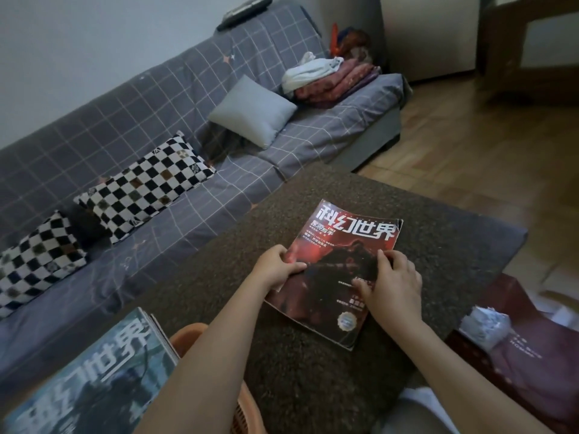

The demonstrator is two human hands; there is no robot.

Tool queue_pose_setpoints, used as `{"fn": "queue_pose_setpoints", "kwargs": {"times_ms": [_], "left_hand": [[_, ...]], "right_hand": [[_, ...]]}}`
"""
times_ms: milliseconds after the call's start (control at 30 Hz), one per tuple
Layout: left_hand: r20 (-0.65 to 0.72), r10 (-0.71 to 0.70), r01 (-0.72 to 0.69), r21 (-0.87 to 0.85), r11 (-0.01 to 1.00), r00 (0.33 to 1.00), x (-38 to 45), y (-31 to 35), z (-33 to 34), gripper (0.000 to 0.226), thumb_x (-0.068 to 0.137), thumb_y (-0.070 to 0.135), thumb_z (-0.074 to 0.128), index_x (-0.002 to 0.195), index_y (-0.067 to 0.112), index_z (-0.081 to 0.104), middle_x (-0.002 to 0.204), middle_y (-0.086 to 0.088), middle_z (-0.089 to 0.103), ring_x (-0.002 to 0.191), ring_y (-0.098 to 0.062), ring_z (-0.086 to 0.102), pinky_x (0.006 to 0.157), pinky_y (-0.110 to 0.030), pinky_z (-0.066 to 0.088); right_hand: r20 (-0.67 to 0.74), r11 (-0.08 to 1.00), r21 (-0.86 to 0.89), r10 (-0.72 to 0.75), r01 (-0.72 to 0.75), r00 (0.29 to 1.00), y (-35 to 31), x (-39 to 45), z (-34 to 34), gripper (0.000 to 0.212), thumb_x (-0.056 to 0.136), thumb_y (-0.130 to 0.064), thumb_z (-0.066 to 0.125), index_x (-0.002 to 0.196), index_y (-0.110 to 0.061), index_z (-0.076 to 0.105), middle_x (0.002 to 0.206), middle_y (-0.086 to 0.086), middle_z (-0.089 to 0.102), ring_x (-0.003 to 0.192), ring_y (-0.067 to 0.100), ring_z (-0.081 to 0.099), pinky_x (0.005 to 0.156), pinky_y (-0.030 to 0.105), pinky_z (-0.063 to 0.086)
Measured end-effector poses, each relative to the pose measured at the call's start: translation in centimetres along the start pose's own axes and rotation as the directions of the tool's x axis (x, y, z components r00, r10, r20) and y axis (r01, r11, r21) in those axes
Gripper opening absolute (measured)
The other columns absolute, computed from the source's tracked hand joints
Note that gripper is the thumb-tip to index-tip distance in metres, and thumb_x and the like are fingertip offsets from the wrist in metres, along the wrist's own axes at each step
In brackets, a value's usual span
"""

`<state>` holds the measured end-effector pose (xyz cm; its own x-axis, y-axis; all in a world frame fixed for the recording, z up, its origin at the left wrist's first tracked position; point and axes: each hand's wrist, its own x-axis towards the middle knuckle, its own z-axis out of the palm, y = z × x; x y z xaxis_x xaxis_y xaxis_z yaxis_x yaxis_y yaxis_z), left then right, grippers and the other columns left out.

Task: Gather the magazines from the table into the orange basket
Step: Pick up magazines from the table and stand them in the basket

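Note:
A red magazine (341,245) with white characters on its cover lies on the dark speckled table (438,233). My left hand (277,266) grips its left edge, thumb on the cover. My right hand (393,283) presses flat on the lower right of the cover, fingers spread. At the lower left, the orange basket (188,336) shows part of its rim. A blue-green magazine (94,377) stands in the basket, with more magazine edges behind it. My left forearm crosses over the basket's rim.
A grey checked sofa (156,98) runs along the left, with checkered pillows (144,186), a grey cushion (253,111) and folded cloths (329,79). A dark red bag (532,355) with white crumpled material sits by the table's right. Wooden floor (470,136) lies beyond.

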<state>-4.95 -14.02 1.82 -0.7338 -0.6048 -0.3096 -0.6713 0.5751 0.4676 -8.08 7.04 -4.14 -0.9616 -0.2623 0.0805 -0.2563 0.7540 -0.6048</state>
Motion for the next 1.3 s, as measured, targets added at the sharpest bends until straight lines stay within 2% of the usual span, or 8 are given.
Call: {"fn": "queue_pose_setpoints", "kwargs": {"times_ms": [200,267,367,567,867,1100,1233,1300], "left_hand": [[-0.183,0.106,-0.161,-0.318,0.934,0.977,-7.1,0.0,-1.3,0.025,0.083,0.035,0.072,0.093,0.024,0.052,0.107,-0.001,0.063,0.091,-0.018,0.064,0.076,-0.036,0.052],[-0.224,0.092,-0.185,-0.441,0.878,0.970,-9.6,-0.4,-1.9,0.026,0.083,0.035,0.072,0.095,0.023,0.052,0.108,-0.003,0.065,0.090,-0.019,0.066,0.074,-0.036,0.054],[-0.300,0.065,-0.231,-0.561,0.795,0.952,-13.2,-1.2,-2.9,0.028,0.083,0.035,0.073,0.096,0.024,0.051,0.107,-0.005,0.066,0.089,-0.020,0.068,0.068,-0.030,0.054],[-0.413,-0.108,-0.272,-0.753,0.600,0.904,-20.4,-4.4,-4.7,0.026,0.081,0.030,0.076,0.099,0.025,0.057,0.098,-0.005,0.072,0.082,-0.021,0.073,0.064,-0.035,0.060],[-0.477,-0.331,-0.349,-0.858,0.378,0.814,-28.9,-12.7,-6.9,0.018,0.088,0.028,0.068,0.104,0.019,0.066,0.092,-0.005,0.077,0.081,-0.026,0.074,0.072,-0.046,0.060],[-0.553,-0.483,-0.356,-0.823,0.442,0.679,-32.1,-18.4,-5.7,0.017,0.090,0.033,0.065,0.106,0.026,0.064,0.085,0.006,0.076,0.073,-0.014,0.074,0.055,-0.027,0.057],[-0.609,-0.532,-0.364,-0.787,0.498,0.588,-32.3,-19.9,-5.0,0.032,0.093,0.020,0.061,0.123,0.031,0.059,0.107,0.002,0.069,0.097,-0.016,0.067,0.084,-0.040,0.056],[-0.602,-0.556,-0.360,-0.794,0.489,0.573,-32.2,-20.4,-4.7,0.034,0.094,0.015,0.059,0.120,0.037,0.058,0.107,0.001,0.067,0.097,-0.015,0.065,0.079,-0.036,0.055]], "right_hand": [[0.063,0.930,0.364,0.032,-0.053,0.997,0.6,-0.7,-2.0,0.092,0.076,-0.043,0.072,0.147,-0.017,0.019,0.148,0.007,0.029,0.132,0.028,0.034,0.106,0.044,0.034],[0.162,0.850,0.510,0.051,-0.128,0.986,0.1,-1.2,-3.0,0.090,0.076,-0.044,0.071,0.146,-0.018,0.021,0.143,0.006,0.041,0.120,0.020,0.049,0.089,0.034,0.049],[0.294,0.696,0.693,-0.037,-0.186,0.955,-1.5,-2.4,-4.6,0.050,0.081,-0.042,0.065,0.124,-0.021,0.052,0.109,-0.006,0.066,0.073,-0.001,0.064,0.052,0.014,0.045],[0.282,0.476,0.864,-0.186,-0.165,0.941,-6.8,-6.7,-7.4,0.010,0.087,-0.030,0.062,0.095,-0.024,0.062,0.086,-0.002,0.073,0.073,0.010,0.070,0.061,0.028,0.053],[0.337,0.570,0.820,-0.411,-0.050,0.847,-14.4,-13.3,-6.9,0.008,0.089,-0.028,0.057,0.097,-0.024,0.058,0.092,-0.001,0.069,0.082,0.015,0.068,0.075,0.037,0.055],[0.373,0.657,0.752,-0.502,0.064,0.780,-18.0,-17.0,-3.5,0.001,0.090,-0.031,0.055,0.091,-0.030,0.056,0.086,-0.008,0.068,0.076,0.001,0.065,0.060,0.019,0.045],[0.376,0.746,0.641,-0.508,0.179,0.775,-19.5,-17.7,-1.2,0.004,0.090,-0.031,0.056,0.091,-0.028,0.057,0.087,-0.006,0.066,0.079,0.006,0.063,0.067,0.025,0.050],[0.340,0.779,0.578,-0.502,0.243,0.795,-20.1,-18.0,-0.3,0.006,0.091,-0.031,0.055,0.093,-0.025,0.057,0.086,-0.005,0.064,0.075,0.006,0.061,0.065,0.024,0.050]]}}
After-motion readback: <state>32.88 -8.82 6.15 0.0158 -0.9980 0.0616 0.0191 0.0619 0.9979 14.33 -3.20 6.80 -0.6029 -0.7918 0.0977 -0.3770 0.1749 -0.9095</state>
